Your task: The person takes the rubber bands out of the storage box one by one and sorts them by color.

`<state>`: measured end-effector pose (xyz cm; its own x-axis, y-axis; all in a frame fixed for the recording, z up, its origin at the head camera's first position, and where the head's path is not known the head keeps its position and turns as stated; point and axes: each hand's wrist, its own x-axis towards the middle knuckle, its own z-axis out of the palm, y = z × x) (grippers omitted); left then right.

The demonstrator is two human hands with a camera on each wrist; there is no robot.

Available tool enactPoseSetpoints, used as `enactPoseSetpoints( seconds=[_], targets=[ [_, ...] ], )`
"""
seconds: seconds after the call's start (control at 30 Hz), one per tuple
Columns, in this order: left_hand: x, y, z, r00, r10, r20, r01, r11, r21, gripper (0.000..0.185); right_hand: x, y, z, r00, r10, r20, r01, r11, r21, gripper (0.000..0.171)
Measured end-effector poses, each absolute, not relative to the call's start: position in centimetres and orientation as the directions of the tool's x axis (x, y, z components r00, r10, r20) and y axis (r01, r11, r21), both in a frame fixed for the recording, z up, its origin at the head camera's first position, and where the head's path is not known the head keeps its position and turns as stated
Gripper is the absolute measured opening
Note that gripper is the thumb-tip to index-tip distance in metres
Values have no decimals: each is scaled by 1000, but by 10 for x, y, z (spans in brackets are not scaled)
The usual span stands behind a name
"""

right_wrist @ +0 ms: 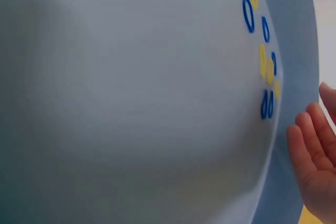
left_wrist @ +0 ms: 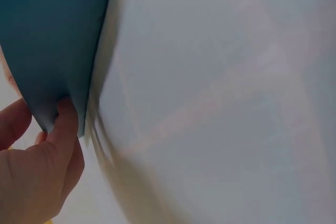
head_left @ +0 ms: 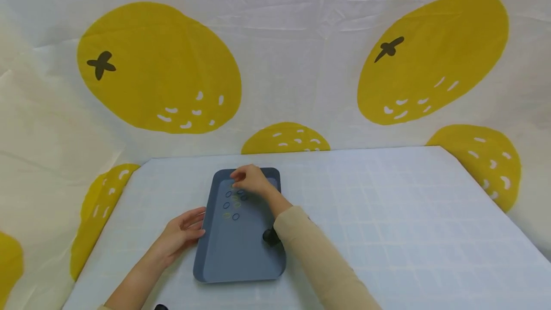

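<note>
A shallow blue-grey tray (head_left: 241,262) lies on the table, its long side running away from me. Several small thin rings, dark blue (head_left: 236,216) and yellow (head_left: 226,215), lie in its far left part; the blue rings (right_wrist: 248,15) and yellow rings (right_wrist: 263,61) also show in the right wrist view. My left hand (head_left: 182,233) holds the tray's left edge, with fingertips on its wall (left_wrist: 52,35). Above the far end of the tray is my right hand (head_left: 251,179), its thumb and fingers apart close to the farthest rings. Nothing shows between them.
A pale checked cloth (head_left: 387,214) covers the table around the tray. Behind it hangs a white sheet (head_left: 297,75) printed with large yellow fruits. A black device (head_left: 271,237) at my right wrist overlaps the tray's right side.
</note>
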<state>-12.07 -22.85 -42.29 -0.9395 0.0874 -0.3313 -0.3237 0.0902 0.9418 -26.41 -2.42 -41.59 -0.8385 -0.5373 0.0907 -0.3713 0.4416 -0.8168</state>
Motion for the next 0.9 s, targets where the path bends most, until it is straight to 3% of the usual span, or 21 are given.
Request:
enactPoseSetpoints(
  seconds=[0.2,0.6,0.9],
  targets=[
    [-120,-229,-421,-944,88,-319,-309,107,945,65,-267,-33,-428,-870,-488,73,-355,517,-778,26],
    [-121,-228,-421,-960,101,-260,-242,165,956,61,-271,-48,-442,-896,-411,169,-418,651,-633,22],
    [-119,-226,-420,-960,96,-263,-246,153,957,61,-268,-53,-441,-915,-376,145,-391,738,-550,18]
  ],
)
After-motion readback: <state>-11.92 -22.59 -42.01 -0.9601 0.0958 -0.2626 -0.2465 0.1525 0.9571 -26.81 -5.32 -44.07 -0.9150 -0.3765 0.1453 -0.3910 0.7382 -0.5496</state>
